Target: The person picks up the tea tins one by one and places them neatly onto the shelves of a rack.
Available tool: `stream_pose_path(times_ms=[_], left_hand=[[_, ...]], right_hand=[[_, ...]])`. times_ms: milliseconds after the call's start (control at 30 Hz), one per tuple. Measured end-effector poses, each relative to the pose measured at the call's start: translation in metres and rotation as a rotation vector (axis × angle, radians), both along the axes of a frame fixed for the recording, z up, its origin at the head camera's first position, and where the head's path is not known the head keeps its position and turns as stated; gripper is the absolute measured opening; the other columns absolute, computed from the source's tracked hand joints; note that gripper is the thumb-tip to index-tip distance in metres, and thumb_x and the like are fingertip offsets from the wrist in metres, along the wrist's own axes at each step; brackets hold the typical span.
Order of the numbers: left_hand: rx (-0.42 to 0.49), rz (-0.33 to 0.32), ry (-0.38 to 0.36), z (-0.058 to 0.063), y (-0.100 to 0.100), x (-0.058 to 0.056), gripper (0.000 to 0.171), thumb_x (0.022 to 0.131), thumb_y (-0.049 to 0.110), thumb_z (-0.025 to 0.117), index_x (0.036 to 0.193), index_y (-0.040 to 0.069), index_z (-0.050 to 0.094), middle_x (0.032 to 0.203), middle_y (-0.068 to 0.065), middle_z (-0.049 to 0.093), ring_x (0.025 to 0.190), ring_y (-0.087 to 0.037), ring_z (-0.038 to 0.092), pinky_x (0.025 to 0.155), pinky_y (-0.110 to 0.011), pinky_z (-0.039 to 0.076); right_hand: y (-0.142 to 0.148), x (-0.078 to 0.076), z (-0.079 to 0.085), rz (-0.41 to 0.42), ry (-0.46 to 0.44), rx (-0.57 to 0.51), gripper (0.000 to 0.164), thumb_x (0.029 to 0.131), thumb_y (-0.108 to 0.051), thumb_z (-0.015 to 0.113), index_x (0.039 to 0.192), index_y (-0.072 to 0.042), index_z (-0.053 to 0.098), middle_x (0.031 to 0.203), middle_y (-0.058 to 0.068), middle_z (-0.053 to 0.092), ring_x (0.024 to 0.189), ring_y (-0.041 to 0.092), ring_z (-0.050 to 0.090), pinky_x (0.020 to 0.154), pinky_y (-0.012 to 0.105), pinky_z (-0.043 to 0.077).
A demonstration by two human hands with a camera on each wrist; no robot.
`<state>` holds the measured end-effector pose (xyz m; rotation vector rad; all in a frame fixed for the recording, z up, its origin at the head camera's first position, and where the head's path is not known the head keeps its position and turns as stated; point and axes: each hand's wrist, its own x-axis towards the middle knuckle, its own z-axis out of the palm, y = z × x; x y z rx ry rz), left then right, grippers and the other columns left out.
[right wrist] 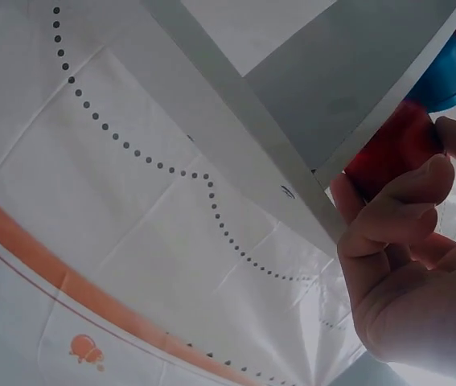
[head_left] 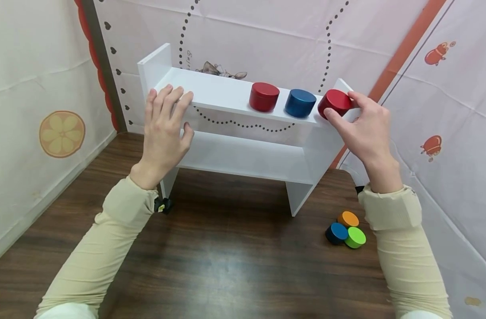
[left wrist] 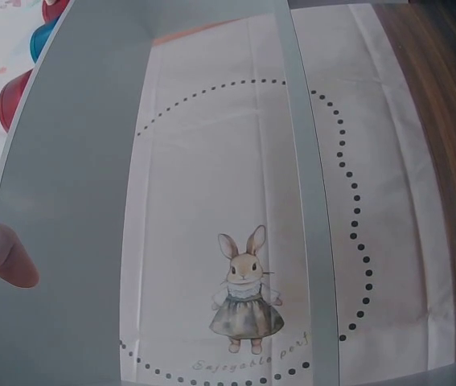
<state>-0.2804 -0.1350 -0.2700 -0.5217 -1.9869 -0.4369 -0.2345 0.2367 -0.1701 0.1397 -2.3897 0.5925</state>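
A white two-tier shelf (head_left: 243, 153) stands on the dark wooden table. My right hand (head_left: 368, 126) pinches a short red cylinder (head_left: 337, 101) between thumb and fingers at the right end of its top board. In the right wrist view the same red cylinder (right wrist: 396, 149) is partly hidden by the fingers. To its left on that board stand a blue cylinder (head_left: 300, 104) and another red cylinder (head_left: 264, 97), spaced apart. My left hand (head_left: 163, 124) has its fingers spread over the front edge of the top board near the left end, holding nothing.
On the table at the right, near my right forearm, an orange cylinder (head_left: 348, 219), a dark blue cylinder (head_left: 337, 233) and a green cylinder (head_left: 355, 238) sit close together. Upright end panels rise at both ends of the top board. A printed white cloth (head_left: 259, 35) hangs behind the shelf.
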Motion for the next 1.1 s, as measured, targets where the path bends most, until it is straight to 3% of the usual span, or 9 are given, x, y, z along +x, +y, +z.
stream_pose_path(times_ms=[233, 733, 867, 900, 1000, 1100], left_hand=[[0.001, -0.005, -0.002, 0.000, 0.001, 0.000, 0.057, 0.081, 0.002, 0.053, 0.138, 0.007, 0.046, 0.141, -0.017, 0.047, 0.140, -0.032, 0.032, 0.124, -0.043, 0.006], [-0.001, -0.002, -0.012, 0.001, 0.000, 0.001, 0.058, 0.081, 0.001, 0.053, 0.138, 0.008, 0.046, 0.141, -0.016, 0.047, 0.141, -0.032, 0.031, 0.124, -0.042, 0.005], [0.000, 0.002, -0.011, 0.001, -0.001, 0.000, 0.058, 0.080, 0.001, 0.053, 0.138, 0.008, 0.046, 0.141, -0.017, 0.047, 0.140, -0.032, 0.032, 0.124, -0.042, 0.006], [0.000, 0.003, -0.011, 0.001, -0.001, 0.001, 0.058, 0.080, 0.002, 0.053, 0.138, 0.008, 0.046, 0.141, -0.017, 0.047, 0.140, -0.032, 0.032, 0.124, -0.042, 0.006], [-0.005, 0.005, -0.011, 0.001, -0.001, 0.001, 0.059, 0.080, 0.001, 0.054, 0.138, 0.008, 0.046, 0.141, -0.016, 0.047, 0.140, -0.032, 0.032, 0.124, -0.042, 0.006], [-0.010, 0.005, -0.014, 0.001, -0.001, 0.001, 0.060, 0.080, 0.001, 0.054, 0.138, 0.008, 0.046, 0.142, -0.016, 0.047, 0.140, -0.032, 0.032, 0.124, -0.042, 0.006]], right_hand=[[-0.003, -0.005, 0.002, -0.031, -0.067, 0.059, 0.064, 0.089, -0.044, 0.059, 0.141, -0.009, 0.049, 0.128, 0.019, 0.061, 0.114, 0.034, 0.051, 0.080, 0.039, 0.044], [-0.006, -0.009, 0.005, -0.034, -0.127, 0.149, 0.050, 0.092, -0.044, 0.052, 0.119, -0.003, 0.061, 0.110, 0.023, 0.066, 0.091, 0.035, 0.050, 0.068, 0.037, 0.037], [-0.007, -0.002, 0.007, -0.057, -0.171, 0.117, 0.059, 0.093, -0.048, 0.050, 0.137, -0.009, 0.053, 0.126, 0.021, 0.062, 0.107, 0.036, 0.051, 0.074, 0.040, 0.046], [-0.006, 0.001, 0.006, -0.059, -0.165, 0.102, 0.060, 0.093, -0.049, 0.050, 0.139, -0.010, 0.050, 0.130, 0.019, 0.061, 0.105, 0.035, 0.052, 0.073, 0.037, 0.048], [0.000, 0.013, 0.002, -0.031, -0.049, 0.043, 0.059, 0.092, -0.045, 0.054, 0.141, -0.012, 0.050, 0.131, 0.016, 0.061, 0.094, 0.021, 0.055, 0.069, 0.022, 0.049], [0.011, 0.022, -0.007, 0.046, 0.199, -0.011, 0.042, 0.091, -0.034, 0.059, 0.123, -0.006, 0.065, 0.109, 0.012, 0.071, 0.061, 0.004, 0.042, 0.055, 0.010, 0.032]])
